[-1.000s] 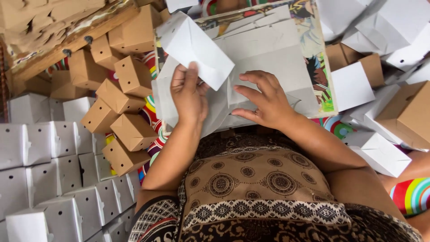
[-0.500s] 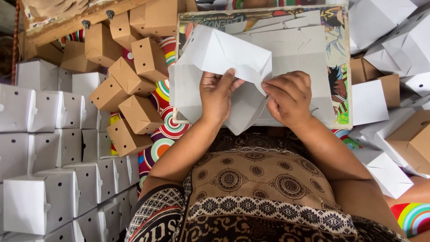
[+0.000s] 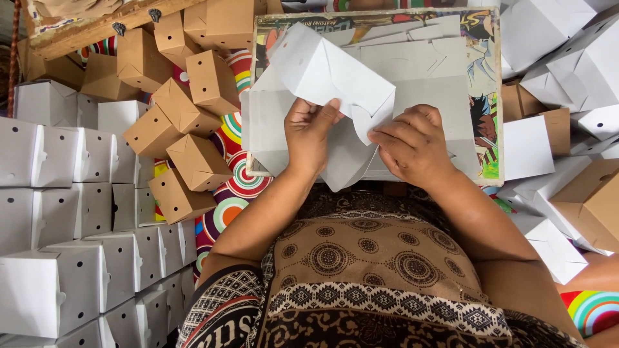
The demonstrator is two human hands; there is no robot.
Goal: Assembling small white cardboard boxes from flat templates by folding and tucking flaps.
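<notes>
**A:** Head cam view, what's going on with the box?

**B:** Both hands are on a half-folded white carton (image 3: 329,74), held above a stack of flat white blanks (image 3: 425,84) lying on a board with colourful printed edges (image 3: 491,96). The left hand (image 3: 311,135) grips its lower left side, fingers curled on the card. The right hand (image 3: 412,147) pinches the flap at the lower right. The carton's long axis runs diagonally, upper left to lower right, with the pointed corner aimed lower right.

**A:** And the stuff around?

**B:** Folded white boxes (image 3: 64,193) with little holes are stacked in rows on the left. Brown boxes (image 3: 187,122) are piled at upper left over a striped mat (image 3: 235,187). More white boxes (image 3: 567,58) sit on the right.
</notes>
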